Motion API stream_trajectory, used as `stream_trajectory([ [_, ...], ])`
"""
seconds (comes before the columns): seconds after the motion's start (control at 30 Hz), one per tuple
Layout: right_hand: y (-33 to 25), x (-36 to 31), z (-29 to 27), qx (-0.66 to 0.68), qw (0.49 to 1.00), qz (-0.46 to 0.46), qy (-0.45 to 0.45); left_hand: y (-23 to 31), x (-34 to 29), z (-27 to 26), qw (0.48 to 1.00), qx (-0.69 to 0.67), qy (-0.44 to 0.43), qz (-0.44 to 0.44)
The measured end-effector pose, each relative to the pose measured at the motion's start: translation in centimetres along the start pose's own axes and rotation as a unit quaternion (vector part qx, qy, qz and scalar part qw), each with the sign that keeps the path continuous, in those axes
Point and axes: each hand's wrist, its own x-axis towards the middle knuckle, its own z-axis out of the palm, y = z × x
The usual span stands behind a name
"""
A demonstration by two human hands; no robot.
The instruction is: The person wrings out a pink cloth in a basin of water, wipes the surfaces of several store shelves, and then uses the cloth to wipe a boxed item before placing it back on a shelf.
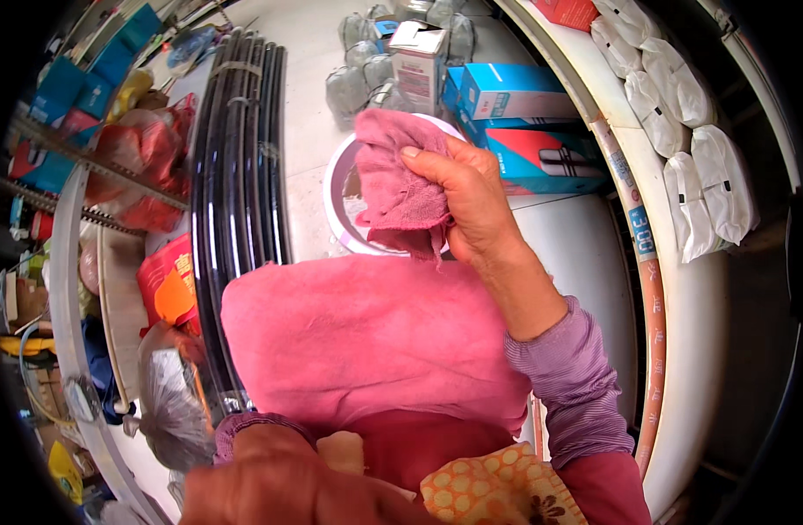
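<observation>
A pink cloth (401, 188) is gripped in the right hand (476, 197), with the thumb pressed on its near face and the fingers hidden behind it. The cloth is held up, bunched, over a white basin (333, 188) on the floor (309, 114), and part of the basin's opening is covered by it. Nearer the body, a pink pad (375, 341) is seen below the cloth. The left hand (279, 477) is blurred at the lower edge, near the pad; whether it is spread or closed cannot be told. Beside it, to the right, a spotted cloth (484, 481) is seen. Dark tubes (239, 157) are laid side by side left of the basin. Blue boxes (515, 92) are stacked beyond the right hand, with a white carton (419, 66) just beside them.
</observation>
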Motion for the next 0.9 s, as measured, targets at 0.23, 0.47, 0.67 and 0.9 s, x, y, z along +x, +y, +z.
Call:
stream_trajectory([
  [0.23,-1.9,-3.4,-3.0,-0.007,0.999,-0.046,0.006,-0.4,-1.8,3.5,0.998,-0.015,0.034,0.049],
  [0.47,-5.0,-4.9,-7.3,0.102,0.984,-0.131,0.061,-0.5,-2.0,4.9,0.996,-0.028,-0.063,0.064],
  [0.67,-4.4,-6.2,-7.4,0.112,0.984,-0.12,0.066,-1.7,-1.4,5.0,0.997,0.004,0.023,0.075],
  [0.9,-5.4,-8.4,-10.8,0.138,0.973,-0.155,0.105,0.1,-8.3,-4.6,0.828,0.382,0.411,0.015],
])
